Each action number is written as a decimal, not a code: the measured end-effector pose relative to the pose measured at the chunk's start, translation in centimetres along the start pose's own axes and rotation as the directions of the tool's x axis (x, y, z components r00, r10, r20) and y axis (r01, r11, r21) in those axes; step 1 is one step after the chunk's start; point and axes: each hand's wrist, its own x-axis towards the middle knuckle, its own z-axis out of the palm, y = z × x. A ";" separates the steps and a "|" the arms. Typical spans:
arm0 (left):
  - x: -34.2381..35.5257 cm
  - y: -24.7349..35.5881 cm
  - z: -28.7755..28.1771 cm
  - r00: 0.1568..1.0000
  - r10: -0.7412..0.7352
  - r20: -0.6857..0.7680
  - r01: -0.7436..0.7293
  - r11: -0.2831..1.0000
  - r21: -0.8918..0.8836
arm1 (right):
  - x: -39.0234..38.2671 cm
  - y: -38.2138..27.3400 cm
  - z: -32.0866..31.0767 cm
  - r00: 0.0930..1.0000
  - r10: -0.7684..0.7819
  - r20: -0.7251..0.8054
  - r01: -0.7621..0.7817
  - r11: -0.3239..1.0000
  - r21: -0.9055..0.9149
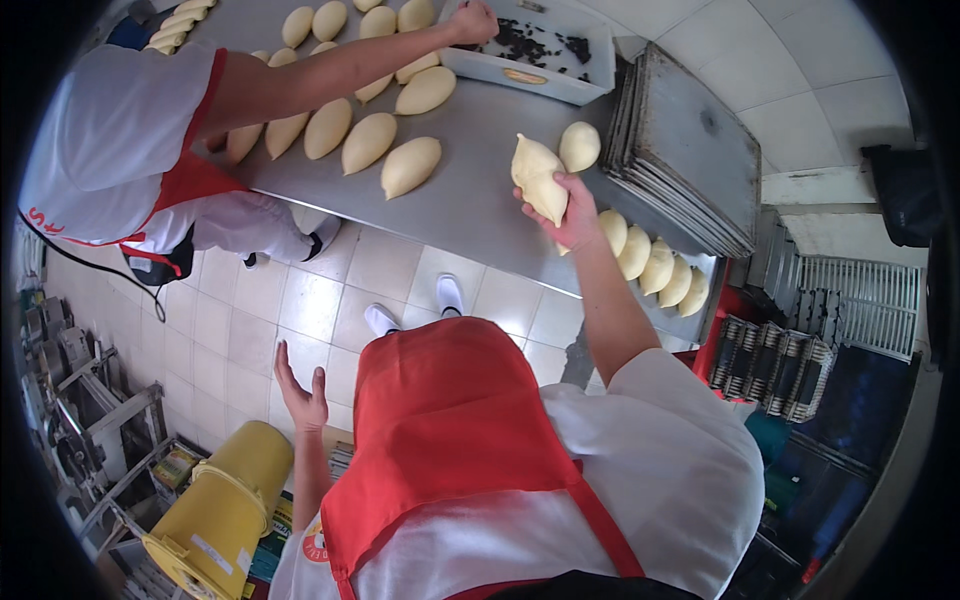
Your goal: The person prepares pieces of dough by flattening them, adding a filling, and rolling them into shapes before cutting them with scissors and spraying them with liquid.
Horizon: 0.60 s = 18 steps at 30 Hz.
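The right hand (pixel 572 208) closes its fingers around a pale, soft, pointed piece of raw dough (pixel 538 178) and holds it just above the front edge of the steel counter (pixel 470 205), beside a round dough ball (pixel 579 146). The left hand (pixel 303 392) hangs open and empty, away from the counter, over the tiled floor (pixel 300 300). The grip looks loose, I think; the soft dough could stretch, sag, or slip past the edge to the floor.
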 end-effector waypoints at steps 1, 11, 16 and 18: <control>-1.3 -1.1 -0.5 0.996 -0.088 0.005 0.088 0.996 -0.018 | -0.5 -0.1 1.5 0.995 -0.088 -0.043 0.074 0.963 -0.258; 14.9 11.3 11.7 0.834 0.467 0.293 -0.332 0.849 -0.410 | -0.8 6.4 3.3 0.897 -0.426 0.120 0.100 -0.069 -0.993; 20.6 19.3 24.9 0.819 0.517 0.249 -0.359 0.800 -0.480 | 1.7 12.0 3.1 0.649 -0.710 -0.274 0.223 0.522 -0.824; 21.3 19.7 28.6 0.824 0.501 0.265 -0.342 0.812 -0.473 | 2.7 13.8 2.8 0.551 -0.804 -0.225 0.205 0.392 -0.897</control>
